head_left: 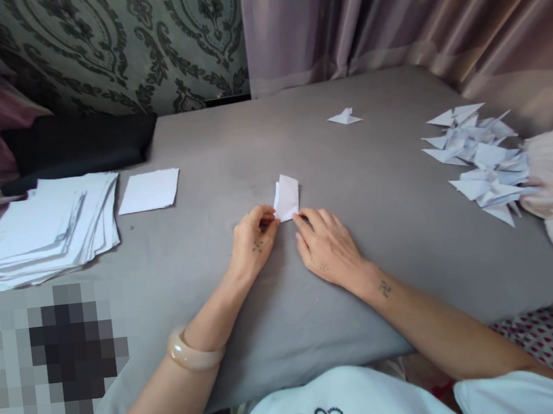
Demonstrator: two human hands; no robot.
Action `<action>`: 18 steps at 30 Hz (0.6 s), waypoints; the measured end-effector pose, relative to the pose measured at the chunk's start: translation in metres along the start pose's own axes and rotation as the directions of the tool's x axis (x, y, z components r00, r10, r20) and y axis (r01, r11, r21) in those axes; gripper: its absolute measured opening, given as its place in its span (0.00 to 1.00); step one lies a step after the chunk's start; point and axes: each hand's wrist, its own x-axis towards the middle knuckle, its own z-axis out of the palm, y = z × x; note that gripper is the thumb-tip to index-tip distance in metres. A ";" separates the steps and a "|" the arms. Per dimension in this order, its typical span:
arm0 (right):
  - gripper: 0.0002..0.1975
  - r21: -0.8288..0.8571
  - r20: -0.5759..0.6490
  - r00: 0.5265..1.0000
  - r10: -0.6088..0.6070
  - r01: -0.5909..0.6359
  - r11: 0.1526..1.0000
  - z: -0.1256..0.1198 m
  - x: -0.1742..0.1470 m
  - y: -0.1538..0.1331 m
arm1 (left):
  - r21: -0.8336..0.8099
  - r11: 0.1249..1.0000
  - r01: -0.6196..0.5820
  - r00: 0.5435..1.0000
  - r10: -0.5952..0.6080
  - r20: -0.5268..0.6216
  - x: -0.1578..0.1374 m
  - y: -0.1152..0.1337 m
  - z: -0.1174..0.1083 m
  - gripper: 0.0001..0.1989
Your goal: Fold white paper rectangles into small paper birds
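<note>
The left hand (255, 241) and right hand (330, 244) touch a small folded paper (288, 197) on the gray bench (231, 149). A big paper pile (46, 224) sits left, and pointy paper shapes (486, 153) sit right.

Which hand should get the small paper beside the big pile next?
Probably the left hand: it's nearer the small paper, over on the left. The right hand is farther away, past the folded paper.

Two hands (256, 239) (331, 246), one part-folded paper (288, 198), one bangle (193, 353) (heaped paper shapes (477, 140): uncountable).
</note>
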 end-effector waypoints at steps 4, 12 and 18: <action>0.21 -0.005 -0.009 1.000 0.003 -0.003 1.000 0.001 -0.002 -0.002 | -0.008 1.000 0.009 1.000 -0.009 -0.009 -0.001 -0.001 0.001 0.07; 0.19 0.056 -0.030 0.999 -0.027 0.029 0.998 0.003 -0.001 -0.005 | -0.034 0.999 0.012 1.000 -0.013 -0.028 -0.001 -0.004 0.004 0.08; 0.21 0.066 -0.016 1.000 -0.013 0.014 0.998 0.001 0.001 -0.009 | -0.003 1.000 0.015 0.999 -0.015 -0.028 0.000 -0.007 0.004 0.10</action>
